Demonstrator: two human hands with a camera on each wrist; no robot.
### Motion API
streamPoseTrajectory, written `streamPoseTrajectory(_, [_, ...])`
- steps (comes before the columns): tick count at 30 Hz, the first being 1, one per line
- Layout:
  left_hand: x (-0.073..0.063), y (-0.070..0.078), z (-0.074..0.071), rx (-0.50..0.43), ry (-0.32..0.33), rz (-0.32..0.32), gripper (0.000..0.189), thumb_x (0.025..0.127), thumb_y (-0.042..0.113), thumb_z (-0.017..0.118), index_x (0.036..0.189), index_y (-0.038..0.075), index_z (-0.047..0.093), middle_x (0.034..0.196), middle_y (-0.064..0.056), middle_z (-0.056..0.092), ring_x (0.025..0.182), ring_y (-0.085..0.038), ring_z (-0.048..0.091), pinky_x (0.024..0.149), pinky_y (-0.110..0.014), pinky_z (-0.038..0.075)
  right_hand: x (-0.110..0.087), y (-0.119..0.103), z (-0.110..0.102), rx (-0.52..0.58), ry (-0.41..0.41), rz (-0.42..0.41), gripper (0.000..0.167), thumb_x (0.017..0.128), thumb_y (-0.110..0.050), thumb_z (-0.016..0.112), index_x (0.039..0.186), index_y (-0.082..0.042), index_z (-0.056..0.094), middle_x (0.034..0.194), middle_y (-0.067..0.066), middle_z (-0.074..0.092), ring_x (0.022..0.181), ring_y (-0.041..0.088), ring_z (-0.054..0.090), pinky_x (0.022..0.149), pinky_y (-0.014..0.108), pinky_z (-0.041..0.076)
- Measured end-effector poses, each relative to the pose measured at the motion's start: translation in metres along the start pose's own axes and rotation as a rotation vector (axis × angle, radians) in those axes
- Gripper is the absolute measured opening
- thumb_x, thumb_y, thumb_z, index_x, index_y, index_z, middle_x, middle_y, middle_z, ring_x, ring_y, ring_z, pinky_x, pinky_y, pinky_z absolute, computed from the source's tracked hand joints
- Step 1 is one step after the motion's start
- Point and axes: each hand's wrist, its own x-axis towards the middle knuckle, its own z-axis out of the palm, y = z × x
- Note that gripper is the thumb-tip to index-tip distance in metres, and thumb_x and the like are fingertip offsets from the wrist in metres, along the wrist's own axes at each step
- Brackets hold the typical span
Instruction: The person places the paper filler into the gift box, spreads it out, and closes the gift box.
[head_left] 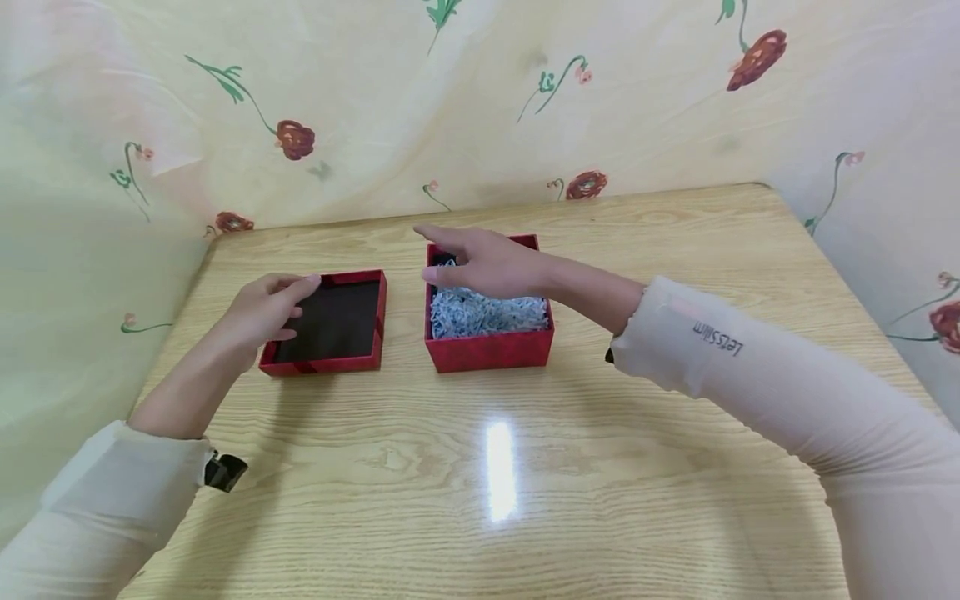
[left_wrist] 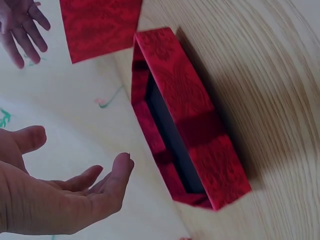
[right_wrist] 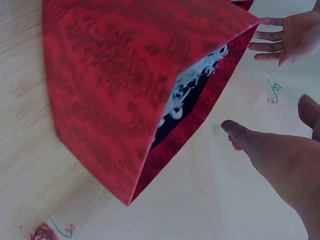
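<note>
A shallow red box lid [head_left: 348, 312] with a black inside lies on the table at the left, its hollow facing up. My left hand [head_left: 262, 312] overlaps the lid's left side in the head view. In the left wrist view that hand [left_wrist: 75, 195] is apart from the lid, fingers loosely bent around nothing. To the right stands a deeper red patterned box [head_left: 491, 352] with pale blue shredded paper [head_left: 487, 312] inside. Over its opening hovers my right hand [head_left: 487, 262], fingers extended and holding nothing, which hides part of the paper. The right wrist view shows this hand [right_wrist: 280, 165] off the box rim.
Both pieces stand on a light wood-grain table [head_left: 405, 467], toward its far edge. Behind and at the sides hangs a cream cloth [head_left: 360, 100] printed with red flowers. A gap of bare wood separates lid and box.
</note>
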Motion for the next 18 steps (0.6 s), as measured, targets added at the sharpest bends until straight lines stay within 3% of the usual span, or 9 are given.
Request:
streamPoseTrajectory(6, [0.004,-0.01,-0.014,0.006,0.015,-0.012,0.085,0.095,0.061,0.037,0.153,0.002,0.015,0.154,-0.024,0.02,0.136,-0.043,0.027,0.107,-0.053,0.035,0.001,-0.003,0.006,0.196,-0.002,0.0,0.066,0.1,-0.046,0.044,0.155,-0.027,0.012,0.159,-0.007,0.019,0.143,0.012,0.023,0.113,0.037,0.028])
streamPoseTrajectory(9, [0.006,-0.016,-0.022,0.032,0.01,-0.02,0.088,0.095,0.063,0.033,0.153,0.0,0.011,0.155,-0.026,0.017,0.137,-0.045,0.024,0.107,-0.056,0.032,0.002,-0.005,0.011,0.281,-0.006,0.011,0.064,0.101,-0.049,0.04,0.155,-0.028,0.013,0.159,-0.01,0.017,0.143,0.01,0.024,0.114,0.034,0.025])
streamPoseTrajectory(14, [0.006,-0.024,-0.036,0.057,-0.011,-0.04,0.093,0.095,0.065,0.03,0.151,-0.004,0.003,0.154,-0.031,0.011,0.138,-0.048,0.02,0.108,-0.058,0.029,0.009,-0.01,0.02,0.487,-0.017,0.016,0.063,0.103,-0.045,0.036,0.156,-0.021,0.012,0.158,-0.002,0.024,0.138,0.015,0.036,0.112,0.029,0.029])
streamPoseTrajectory(18, [0.006,-0.03,-0.043,0.047,-0.039,-0.056,0.097,0.094,0.066,0.028,0.15,-0.008,0.0,0.153,-0.034,0.008,0.138,-0.049,0.018,0.108,-0.059,0.028,0.016,-0.014,0.026,0.551,0.003,0.048,0.061,0.104,-0.043,0.033,0.155,-0.016,0.014,0.153,0.004,0.033,0.132,0.018,0.045,0.11,0.031,0.034])
